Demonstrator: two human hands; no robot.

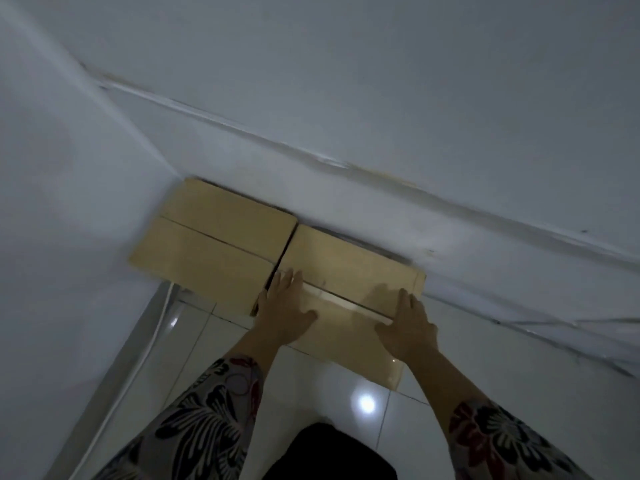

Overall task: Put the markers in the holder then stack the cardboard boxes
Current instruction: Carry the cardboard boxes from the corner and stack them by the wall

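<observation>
White wall [381,98] meets tiled floor [311,382] in a corner; there the left cardboard box [211,244] lies with the right cardboard box [346,268] just beside it, flaps closed; left hand [284,313] and right hand [410,323] lie flat on the right box's top, fingers straight, gripping nothing; to stack well, I judge, take opposite side edges, lift level, set it squarely on its neighbour; count: two boxes, two hands, no markers or holder visible.

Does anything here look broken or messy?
Only a little: the white wall has a chipped, yellowish patch along its ridge above the right brown cardboard box. That box and the left brown cardboard box sit side by side, undamaged, the left hand and right hand flat on the right one.
</observation>
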